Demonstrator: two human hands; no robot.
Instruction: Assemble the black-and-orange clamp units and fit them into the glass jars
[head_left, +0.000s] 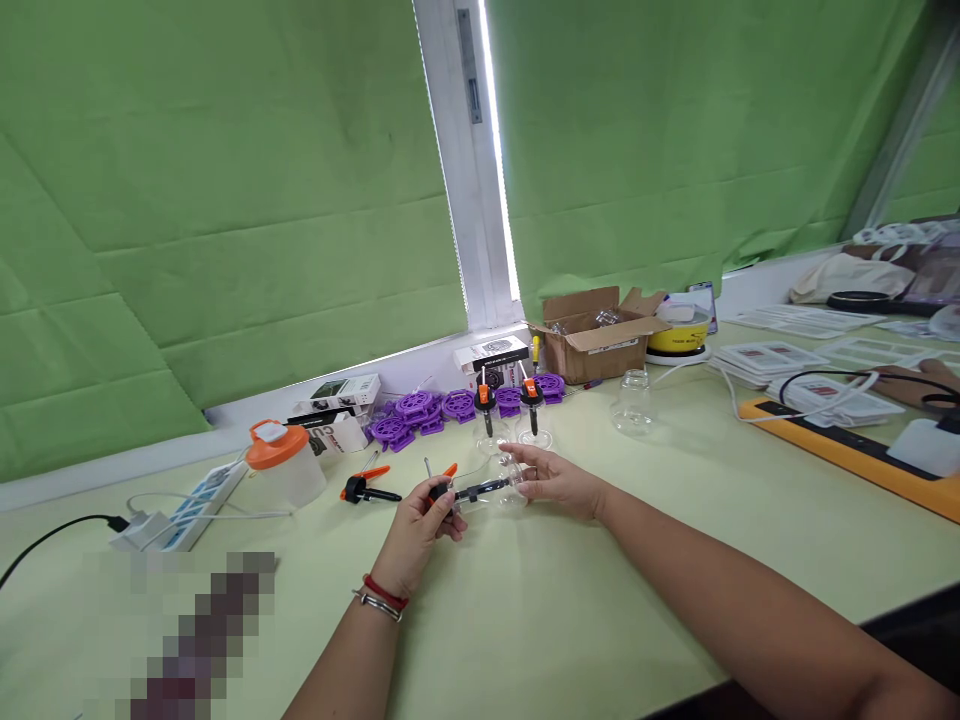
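My left hand (421, 528) pinches the black cap end of a black and orange sprayer pump (450, 490) whose tube runs into a clear glass bottle (501, 488) lying sideways. My right hand (553, 478) wraps its fingers round that bottle's body. Both hands hover just above the pale green table (525, 620). Behind them stand two clear bottles with orange and black pumps fitted (486, 425) (532, 415). A loose sprayer pump (367, 490) lies on the table left of my left hand. A red band and a metal bracelet circle my left wrist.
An empty clear bottle (634, 403) stands to the right of the pair. Purple plastic parts (420, 412), an open cardboard box (596, 340), an orange-lidded tub (283, 465) and a power strip (187, 510) line the back. Another person's hand (919, 380) rests at far right near an orange board (847, 450).
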